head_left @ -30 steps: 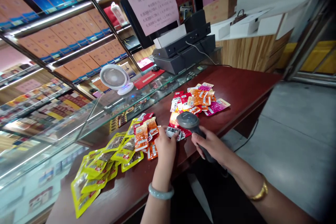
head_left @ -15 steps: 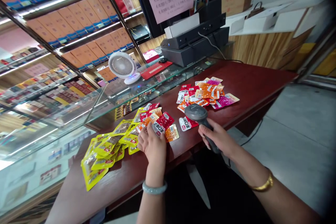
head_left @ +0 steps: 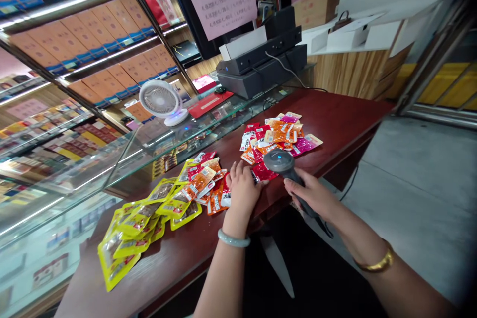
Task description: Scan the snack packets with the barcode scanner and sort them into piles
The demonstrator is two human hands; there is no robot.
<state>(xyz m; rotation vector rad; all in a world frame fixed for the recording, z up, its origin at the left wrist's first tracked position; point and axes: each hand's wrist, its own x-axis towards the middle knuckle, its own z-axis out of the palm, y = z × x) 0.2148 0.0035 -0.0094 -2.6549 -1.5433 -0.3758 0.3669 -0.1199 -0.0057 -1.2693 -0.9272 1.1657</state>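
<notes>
My right hand (head_left: 316, 196) is wrapped around the handle of a dark grey barcode scanner (head_left: 278, 161), whose head shows a blue light above the counter. My left hand (head_left: 244, 186) lies palm down with its fingers stretched out, a red snack packet (head_left: 265, 171) by its thumb side and another red packet (head_left: 225, 194) partly hidden behind its other edge. To its left, orange and red packets (head_left: 203, 179) overlap a spread of yellow snack bags (head_left: 149, 218). Beyond the scanner sits a heap of red, orange and purple packets (head_left: 281, 131).
The packets lie on a dark red wooden counter (head_left: 343, 114). Behind it runs a glass display case (head_left: 128, 159) bearing a white fan (head_left: 162, 101), a red folder (head_left: 210, 104) and a black till machine (head_left: 261, 62). A cable hangs below the counter at right.
My left hand has moved right, from the left packet pile toward the red packet near the scanner. The scanner stays in my right hand, its light now blue. The view has shifted slightly.
</notes>
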